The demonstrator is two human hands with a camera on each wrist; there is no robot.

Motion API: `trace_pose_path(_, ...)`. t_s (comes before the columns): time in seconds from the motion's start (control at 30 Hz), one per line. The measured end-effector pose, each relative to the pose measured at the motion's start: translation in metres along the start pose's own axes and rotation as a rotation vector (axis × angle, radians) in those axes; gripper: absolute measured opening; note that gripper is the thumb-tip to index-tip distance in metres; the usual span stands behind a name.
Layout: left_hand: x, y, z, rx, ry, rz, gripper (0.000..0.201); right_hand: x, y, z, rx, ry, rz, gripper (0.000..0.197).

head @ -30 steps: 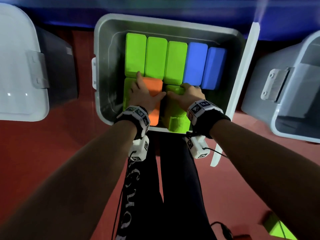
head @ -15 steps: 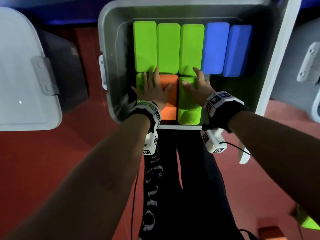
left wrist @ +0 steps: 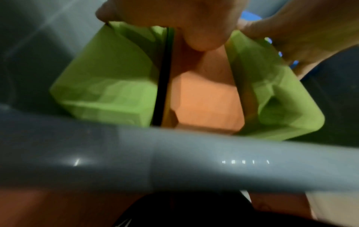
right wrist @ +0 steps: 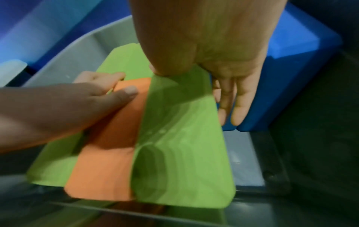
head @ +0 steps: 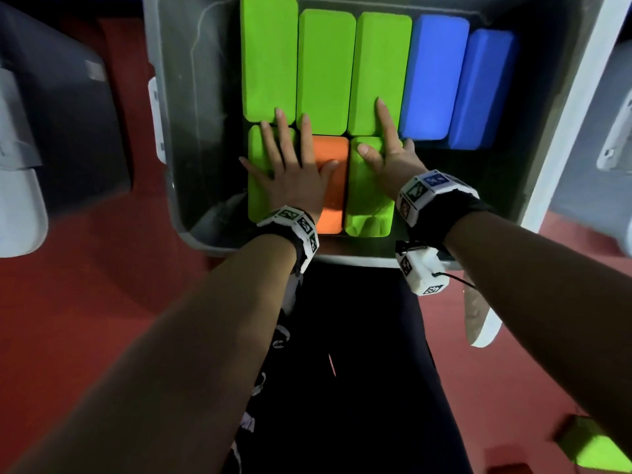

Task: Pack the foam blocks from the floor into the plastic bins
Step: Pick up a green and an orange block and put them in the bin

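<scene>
inside grey bin [head: 164,138], green, blue, orange blocks [head: 330,186]

Both forearms reached forward and down, side by side, each wrist strapped with a black band carrying marker-covered white blocks. The left hand [head: 293,181] lay flat, palm down, fingers spread and straight. The right hand [head: 390,155] was also palm down, index finger extended forward, thumb angled toward the left hand.
</scene>
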State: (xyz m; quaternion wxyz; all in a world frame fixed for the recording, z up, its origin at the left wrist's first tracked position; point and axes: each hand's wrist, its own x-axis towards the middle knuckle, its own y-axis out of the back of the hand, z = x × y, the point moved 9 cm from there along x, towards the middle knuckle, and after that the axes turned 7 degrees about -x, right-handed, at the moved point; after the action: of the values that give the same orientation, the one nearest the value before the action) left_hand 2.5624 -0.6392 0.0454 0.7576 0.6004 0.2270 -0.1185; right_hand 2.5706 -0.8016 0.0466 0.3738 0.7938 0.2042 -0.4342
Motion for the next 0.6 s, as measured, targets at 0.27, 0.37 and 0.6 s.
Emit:
trace_pose_path(0.27,0.024,0.044,0.002,0.051,-0.223,-0.030,0.096,-0.030,0.005,-0.014,-0.604,0.047,0.425,0.052)
trace_pose_path(0.37,0.037,0.038,-0.001,0.080,-0.332,-0.091,0.089,-0.034,0.002,-0.018,-0.636,0.317,0.549,0.048)
trace_pose_path(0.6,0.038,0.025,-0.009,0.119,-0.338,-0.007,0.086,0.004,-0.003,-0.055,-0.558,0.434,0.583,0.057)
